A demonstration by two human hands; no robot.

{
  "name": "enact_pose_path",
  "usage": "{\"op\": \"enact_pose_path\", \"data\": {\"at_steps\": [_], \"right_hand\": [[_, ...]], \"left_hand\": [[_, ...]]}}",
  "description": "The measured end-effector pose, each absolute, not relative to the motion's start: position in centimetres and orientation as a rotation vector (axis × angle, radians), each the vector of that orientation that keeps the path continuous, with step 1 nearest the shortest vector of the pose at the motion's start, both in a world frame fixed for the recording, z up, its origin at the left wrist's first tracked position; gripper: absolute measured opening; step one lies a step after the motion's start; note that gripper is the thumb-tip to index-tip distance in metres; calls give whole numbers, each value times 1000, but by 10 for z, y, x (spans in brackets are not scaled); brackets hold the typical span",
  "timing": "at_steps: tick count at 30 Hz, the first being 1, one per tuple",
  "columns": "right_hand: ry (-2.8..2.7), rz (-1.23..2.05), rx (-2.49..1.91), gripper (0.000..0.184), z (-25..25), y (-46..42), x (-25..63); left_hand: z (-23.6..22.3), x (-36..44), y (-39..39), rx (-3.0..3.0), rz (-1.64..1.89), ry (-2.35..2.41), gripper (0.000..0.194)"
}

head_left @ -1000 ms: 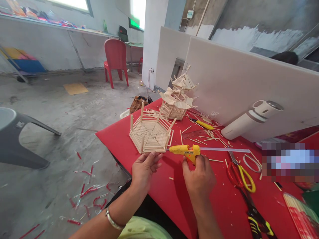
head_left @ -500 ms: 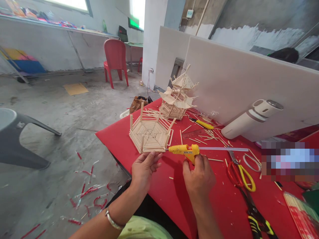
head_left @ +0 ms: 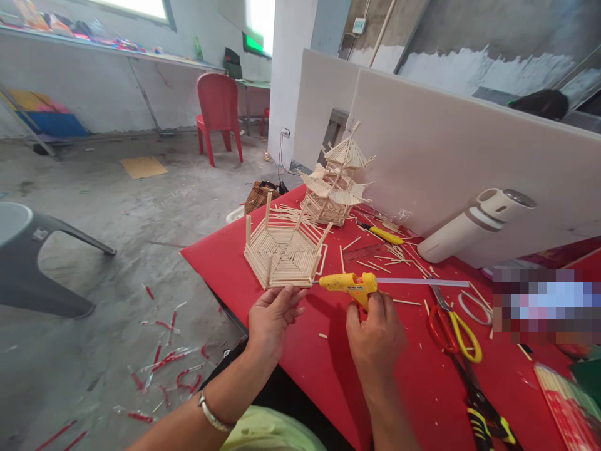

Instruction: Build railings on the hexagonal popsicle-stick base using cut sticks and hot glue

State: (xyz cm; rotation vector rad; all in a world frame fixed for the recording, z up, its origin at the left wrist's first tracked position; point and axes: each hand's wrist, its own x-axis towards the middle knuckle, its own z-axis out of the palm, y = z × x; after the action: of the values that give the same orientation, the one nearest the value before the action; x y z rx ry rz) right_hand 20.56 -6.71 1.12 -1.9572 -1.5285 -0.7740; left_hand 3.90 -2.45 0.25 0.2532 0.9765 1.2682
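My left hand (head_left: 273, 316) grips the near edge of a hexagonal base made of wooden sticks (head_left: 283, 249), holding it tilted above the red table (head_left: 328, 369). My right hand (head_left: 377, 331) is closed around the handle of a yellow glue gun (head_left: 350, 284). The gun's nozzle touches the base's near right corner, and a clear glue stick (head_left: 422, 282) juts out behind the gun. A finished stick pagoda (head_left: 338, 181) stands farther back on the table.
Red-and-yellow scissors (head_left: 453, 332), a yellow cutter (head_left: 385, 235), a tape ring (head_left: 474, 308) and loose sticks lie to the right. A white bottle (head_left: 474, 227) leans on the white partition (head_left: 446, 144). A grey chair (head_left: 32, 263) and a red chair (head_left: 218, 109) stand on the littered floor.
Almost nothing has moved. The glue gun and my right hand shifted very slightly; the nozzle stays at the base's corner.
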Motion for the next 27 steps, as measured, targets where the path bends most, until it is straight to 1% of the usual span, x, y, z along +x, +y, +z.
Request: {"op": "enact_pose_path", "data": {"at_steps": [14,27], "right_hand": [[-1520,-762,-1958,19,12,-68,204],[-1506,-732,-1972,19,12,-68,204]], "left_hand": [[2,40,-24,251,1276,974,14],[1,40,-24,251,1280,965,21]]}}
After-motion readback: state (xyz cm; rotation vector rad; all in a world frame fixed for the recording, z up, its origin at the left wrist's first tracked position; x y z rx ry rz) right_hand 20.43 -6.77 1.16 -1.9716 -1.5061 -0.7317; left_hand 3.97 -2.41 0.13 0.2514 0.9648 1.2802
